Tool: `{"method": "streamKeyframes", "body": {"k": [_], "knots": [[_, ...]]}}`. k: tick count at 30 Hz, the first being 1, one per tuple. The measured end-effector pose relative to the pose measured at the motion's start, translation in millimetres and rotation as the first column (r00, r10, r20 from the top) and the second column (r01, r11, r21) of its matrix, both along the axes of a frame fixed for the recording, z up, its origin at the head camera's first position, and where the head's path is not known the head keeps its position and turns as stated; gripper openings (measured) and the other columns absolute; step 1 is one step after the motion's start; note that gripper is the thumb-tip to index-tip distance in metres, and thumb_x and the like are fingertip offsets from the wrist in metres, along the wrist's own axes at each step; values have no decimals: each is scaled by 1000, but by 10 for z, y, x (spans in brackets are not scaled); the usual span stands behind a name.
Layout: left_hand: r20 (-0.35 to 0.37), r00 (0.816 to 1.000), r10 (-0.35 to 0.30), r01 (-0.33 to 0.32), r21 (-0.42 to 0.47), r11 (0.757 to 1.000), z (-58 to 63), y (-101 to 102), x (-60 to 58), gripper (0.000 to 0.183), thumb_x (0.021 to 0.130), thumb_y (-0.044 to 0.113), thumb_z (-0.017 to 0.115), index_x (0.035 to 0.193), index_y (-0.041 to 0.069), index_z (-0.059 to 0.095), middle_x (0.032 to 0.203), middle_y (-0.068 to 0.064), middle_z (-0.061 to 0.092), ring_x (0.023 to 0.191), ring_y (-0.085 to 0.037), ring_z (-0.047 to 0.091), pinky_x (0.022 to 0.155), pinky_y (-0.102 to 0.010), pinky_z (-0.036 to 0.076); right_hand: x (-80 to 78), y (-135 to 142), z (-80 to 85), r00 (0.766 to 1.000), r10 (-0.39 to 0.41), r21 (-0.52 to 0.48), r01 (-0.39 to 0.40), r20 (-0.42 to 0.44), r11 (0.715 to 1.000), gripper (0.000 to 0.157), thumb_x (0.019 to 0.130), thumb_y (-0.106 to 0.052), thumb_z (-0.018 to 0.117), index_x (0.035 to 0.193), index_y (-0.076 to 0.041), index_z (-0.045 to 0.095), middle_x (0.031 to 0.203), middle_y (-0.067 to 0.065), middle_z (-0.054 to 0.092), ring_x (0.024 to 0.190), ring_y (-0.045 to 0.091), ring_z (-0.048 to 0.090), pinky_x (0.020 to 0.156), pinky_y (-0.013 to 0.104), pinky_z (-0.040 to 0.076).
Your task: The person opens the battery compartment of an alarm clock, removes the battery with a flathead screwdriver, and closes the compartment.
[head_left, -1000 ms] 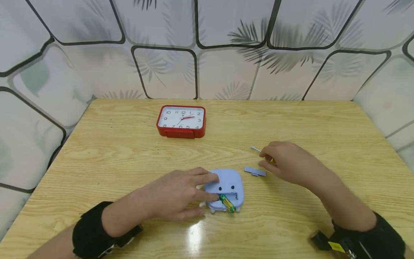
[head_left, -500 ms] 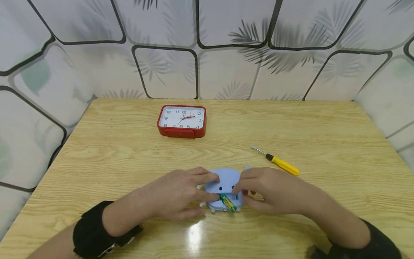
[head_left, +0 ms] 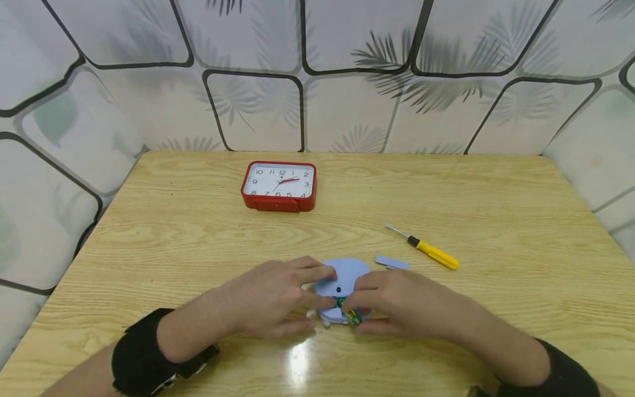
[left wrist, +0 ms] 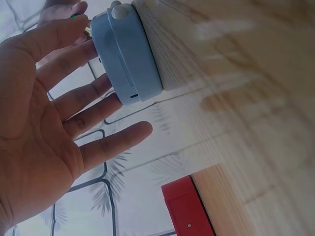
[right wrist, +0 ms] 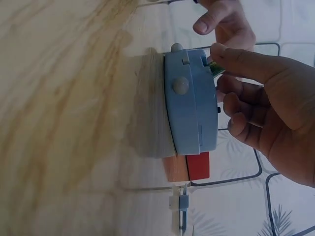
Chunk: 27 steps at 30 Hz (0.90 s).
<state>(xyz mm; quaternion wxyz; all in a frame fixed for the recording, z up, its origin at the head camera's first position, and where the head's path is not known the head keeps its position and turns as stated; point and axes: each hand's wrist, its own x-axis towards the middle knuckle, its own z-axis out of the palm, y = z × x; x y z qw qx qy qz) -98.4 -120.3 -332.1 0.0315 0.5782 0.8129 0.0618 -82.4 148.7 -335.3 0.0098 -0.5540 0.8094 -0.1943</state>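
Observation:
A light-blue rounded-square device [head_left: 346, 270] lies flat on the table with its battery compartment facing up. My left hand [head_left: 280, 298] rests straight fingers on its left side, the fingertips at the compartment's edge. A green and yellow battery [head_left: 354, 317] sits slanted, one end in the compartment and the other sticking out toward me. My right hand [head_left: 404, 306] pinches this battery between thumb and fingers, covering part of the compartment. In the right wrist view the right thumb [right wrist: 241, 61] lies against the battery [right wrist: 215, 68], above the blue device [right wrist: 192, 113].
A small light-blue battery cover [head_left: 392, 262] lies just beyond my right hand. Behind it is a screwdriver [head_left: 431, 252] with a yellow handle. A red alarm clock [head_left: 279, 186] faces up farther back on the wooden table [head_left: 173, 231]. A patterned wall [head_left: 342, 110] stands behind.
My right hand has let go of the screwdriver, leaving it on the table, and moved left and toward me to the battery. The left hand has stayed in place.

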Motion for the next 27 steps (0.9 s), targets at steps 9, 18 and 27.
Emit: {"method": "streamKeyframes", "body": {"k": [9, 18, 27], "knots": [[11, 1000, 5, -5, 20, 1000, 9, 2, -8, 40, 94, 40, 66, 131, 26, 67, 141, -2, 56, 129, -19, 51, 102, -33, 50, -66, 40, 19, 991, -54, -63, 46, -122, 997, 16, 86, -18, 77, 101, -14, 73, 91, -9, 67, 78, 1, 56, 72, 14, 50], [10, 1000, 0, 0, -1, 1000, 22, 9, -19, 37, 95, 42, 64, 127, 25, 70, 143, -5, 57, 131, -22, 52, 102, -36, 51, -75, 60, 27, 993, -66, -63, 60, -94, 996, 16, 89, -17, 75, 104, -14, 72, 94, -8, 68, 82, 3, 59, 75, 16, 52], [-68, 997, -29, 30, 12, 999, -2, 9, 13, 41, 91, 43, 67, 130, 29, 68, 139, -2, 52, 125, -19, 51, 99, -31, 52, -96, 132, 100, 994, -92, -115, 84, -64, 990, 11, 94, -21, 69, 104, -16, 71, 93, -9, 66, 76, 2, 57, 70, 13, 48]]}}
